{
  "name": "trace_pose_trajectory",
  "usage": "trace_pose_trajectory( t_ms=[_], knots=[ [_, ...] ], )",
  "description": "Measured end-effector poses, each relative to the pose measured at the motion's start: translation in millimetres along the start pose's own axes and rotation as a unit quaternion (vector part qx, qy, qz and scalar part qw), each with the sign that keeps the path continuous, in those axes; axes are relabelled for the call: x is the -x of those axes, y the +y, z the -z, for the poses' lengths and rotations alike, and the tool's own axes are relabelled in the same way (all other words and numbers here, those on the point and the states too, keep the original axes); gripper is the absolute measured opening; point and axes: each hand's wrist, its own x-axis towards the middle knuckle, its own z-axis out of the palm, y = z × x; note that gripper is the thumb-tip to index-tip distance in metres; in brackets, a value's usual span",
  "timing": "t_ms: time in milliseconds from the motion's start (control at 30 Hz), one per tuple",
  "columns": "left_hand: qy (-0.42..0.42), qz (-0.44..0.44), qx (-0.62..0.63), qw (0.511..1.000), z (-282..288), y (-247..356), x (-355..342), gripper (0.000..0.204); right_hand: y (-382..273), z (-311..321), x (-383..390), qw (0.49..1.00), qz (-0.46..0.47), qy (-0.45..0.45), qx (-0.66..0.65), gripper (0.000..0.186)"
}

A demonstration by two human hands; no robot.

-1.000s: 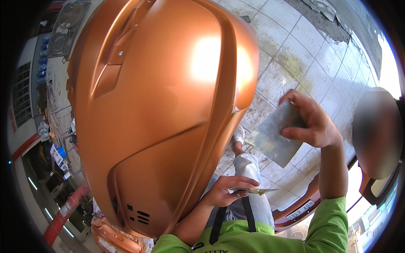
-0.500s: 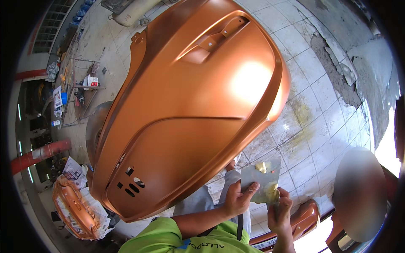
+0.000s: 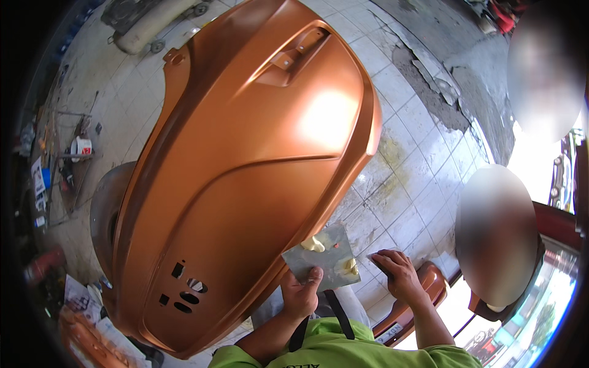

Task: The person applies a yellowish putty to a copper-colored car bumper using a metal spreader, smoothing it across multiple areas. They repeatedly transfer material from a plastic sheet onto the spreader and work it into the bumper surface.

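Note:
My left hand (image 3: 300,296) is closed on a flat grey mixing plate (image 3: 300,264), its thumb on the top face. A lump of pale cream putty (image 3: 314,244) sits near the plate's far edge, and a yellower smear (image 3: 350,267) lies by its right edge. Beside the plate, and apart from it, my right hand (image 3: 402,274) grips a thin, dark putty spreader (image 3: 378,265), mostly hidden by the fingers. A large copper-orange car bumper (image 3: 245,202) fills the middle, just beyond my left hand; it has cut-out holes at its near end.
Another copper-coloured car part (image 3: 434,283) is at the lower right. A partly papered copper part (image 3: 92,337) lies at lower left. A metal rack with a white bucket (image 3: 80,149) stands on the left. Broken floor (image 3: 429,86) runs along the right. Blurred ovals cover areas at right.
My right hand has moved away from the plate to its right, with the spreader now showing. The plate and left hand have shifted left and tilted as the view turned right.

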Motion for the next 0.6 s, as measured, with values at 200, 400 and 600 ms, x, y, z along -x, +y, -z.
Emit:
trace_pose_trajectory(
  t_ms=[200, 400, 600],
  knots=[
    [-0.029, -0.029, -0.011, 0.999, 43.1, 5.6, 16.1, 0.056, -22.0, -72.8, 22.2, 0.994, -0.027, -0.052, -0.090, 0.073],
    [-0.071, -0.072, -0.189, 0.977, 73.0, -1.5, 19.8, 0.060, -8.9, -99.6, -1.5, 0.989, -0.018, 0.039, -0.139, 0.076],
    [-0.096, 0.021, -0.212, 0.972, -12.5, -51.0, -8.5, 0.051, 69.3, -95.5, -23.1, 0.970, -0.026, 0.059, -0.236, 0.076]
  ],
)
